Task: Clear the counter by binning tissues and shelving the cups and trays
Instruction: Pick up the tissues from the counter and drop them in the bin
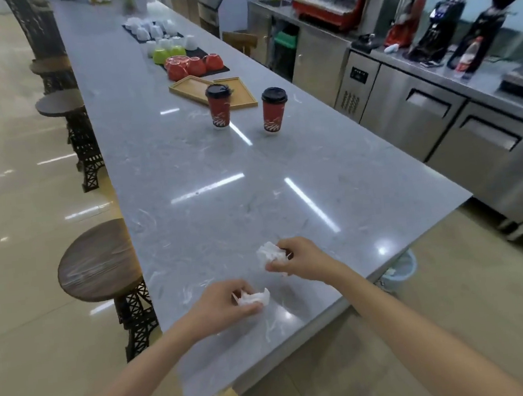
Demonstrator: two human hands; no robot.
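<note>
**Two tissues in hand at the counter's near end**

Here, my left hand point(222, 300) pinches a crumpled tissue point(254, 298) just above the grey marble counter point(188, 179), close to its near corner. My right hand point(295, 260) closes round a second tissue wad point(269, 254), not far from the right edge. Below that edge a pale blue bin point(401, 269) stands on the floor. Between my hands and the two red lidded paper cups point(219, 106) point(274, 108) the slab lies bare. Their white print is too blurred to read. Behind them sit wooden trays point(237, 96).
</note>
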